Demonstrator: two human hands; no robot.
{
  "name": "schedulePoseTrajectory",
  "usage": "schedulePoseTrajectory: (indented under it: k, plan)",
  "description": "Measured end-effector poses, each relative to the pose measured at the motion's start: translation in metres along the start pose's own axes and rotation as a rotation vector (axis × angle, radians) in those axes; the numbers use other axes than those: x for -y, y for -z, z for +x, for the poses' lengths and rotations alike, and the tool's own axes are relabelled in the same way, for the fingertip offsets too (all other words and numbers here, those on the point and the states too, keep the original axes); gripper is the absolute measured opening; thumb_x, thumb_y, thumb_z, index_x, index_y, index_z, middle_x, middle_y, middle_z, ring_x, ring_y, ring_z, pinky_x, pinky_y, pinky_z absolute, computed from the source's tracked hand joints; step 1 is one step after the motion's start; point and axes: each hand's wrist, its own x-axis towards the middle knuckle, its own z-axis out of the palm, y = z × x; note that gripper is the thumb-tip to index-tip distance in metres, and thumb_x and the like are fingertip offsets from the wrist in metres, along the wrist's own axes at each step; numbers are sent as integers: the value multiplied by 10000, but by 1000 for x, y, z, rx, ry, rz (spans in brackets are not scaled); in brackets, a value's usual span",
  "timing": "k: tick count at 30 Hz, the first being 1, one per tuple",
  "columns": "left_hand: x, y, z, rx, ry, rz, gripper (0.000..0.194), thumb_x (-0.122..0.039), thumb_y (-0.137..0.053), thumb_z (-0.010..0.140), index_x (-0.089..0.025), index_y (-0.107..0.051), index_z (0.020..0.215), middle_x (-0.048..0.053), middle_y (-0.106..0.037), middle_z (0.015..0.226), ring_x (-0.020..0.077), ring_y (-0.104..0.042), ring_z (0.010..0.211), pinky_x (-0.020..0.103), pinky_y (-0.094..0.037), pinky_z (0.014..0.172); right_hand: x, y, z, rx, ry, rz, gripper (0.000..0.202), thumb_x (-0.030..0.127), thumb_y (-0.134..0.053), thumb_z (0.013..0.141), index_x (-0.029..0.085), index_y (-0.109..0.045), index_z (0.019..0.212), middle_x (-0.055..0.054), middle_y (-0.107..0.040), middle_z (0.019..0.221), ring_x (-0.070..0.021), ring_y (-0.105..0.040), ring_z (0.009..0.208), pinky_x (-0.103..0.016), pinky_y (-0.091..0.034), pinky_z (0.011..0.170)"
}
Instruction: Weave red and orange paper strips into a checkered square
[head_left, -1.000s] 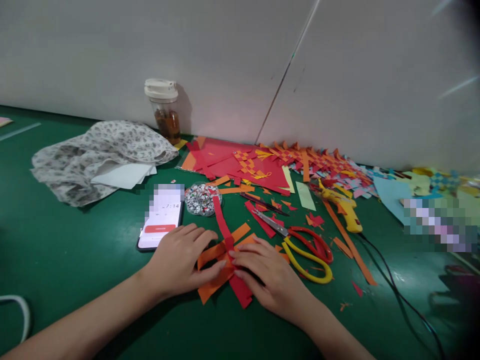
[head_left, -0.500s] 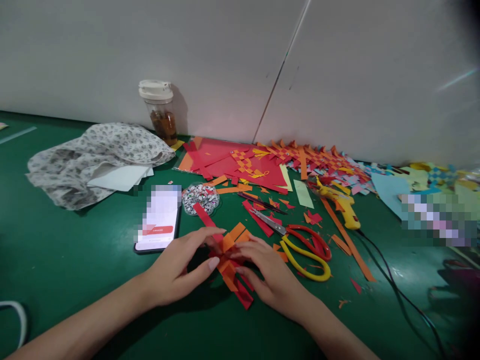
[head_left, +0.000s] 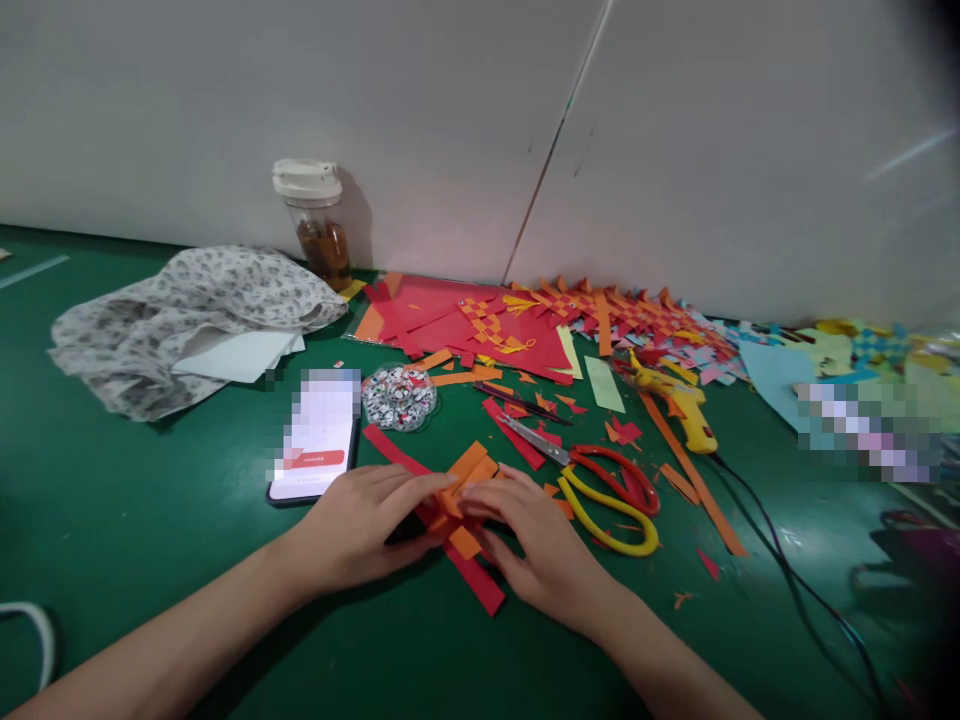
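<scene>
Interlaced red and orange paper strips [head_left: 466, 543] form a small woven piece above the green table. My left hand [head_left: 367, 520] grips it from the left, the index finger lying over the orange folds and the thumb lower down. From the right, my right hand [head_left: 521, 525] pinches the same piece, its fingertips on the orange strips. One red strip sticks out to the upper left, another to the lower right. Part of the weave is hidden under my fingers. Scissors [head_left: 611, 490] with one red and one yellow handle lie partly open just right of my right hand.
A phone [head_left: 319, 430] and a patterned round coaster [head_left: 399, 398] lie beyond my left hand. A lidded cup [head_left: 319, 225] stands by the wall, beside a floral cloth [head_left: 195, 320]. Right are a yellow glue gun [head_left: 686, 405] with a cord, paper scraps and woven paper fish [head_left: 491, 325].
My left fingers have shifted over the orange strips and the left thumb has moved lower. The upper red strip now slants further left. My right hand stays nearly in place.
</scene>
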Motion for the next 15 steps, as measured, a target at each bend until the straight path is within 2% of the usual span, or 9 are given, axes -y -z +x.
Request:
schedulePoseTrajectory:
  k: [8, 15]
  plan:
    - [-3, 3, -2, -90, -115, 109, 454, -236, -564, 830, -151, -394, 1242, 49, -677, 792, 171, -628, 654, 258, -499, 534, 1, -1, -2, -32, 56, -63, 355, 116, -504, 805, 200, -447, 1146, -80, -622, 1090, -198, -564, 1011, -478, -312, 1013]
    - [-2, 3, -1, -72, -53, 110, 519, -155, -564, 800, -150, -366, 1279, 50, -674, 796, 178, -625, 653, 263, -507, 536, 6, 0, 0, 40, 81, -101, 373, 89, -464, 784, 165, -458, 1149, -110, -600, 1135, -222, -538, 1068, -494, -337, 1003]
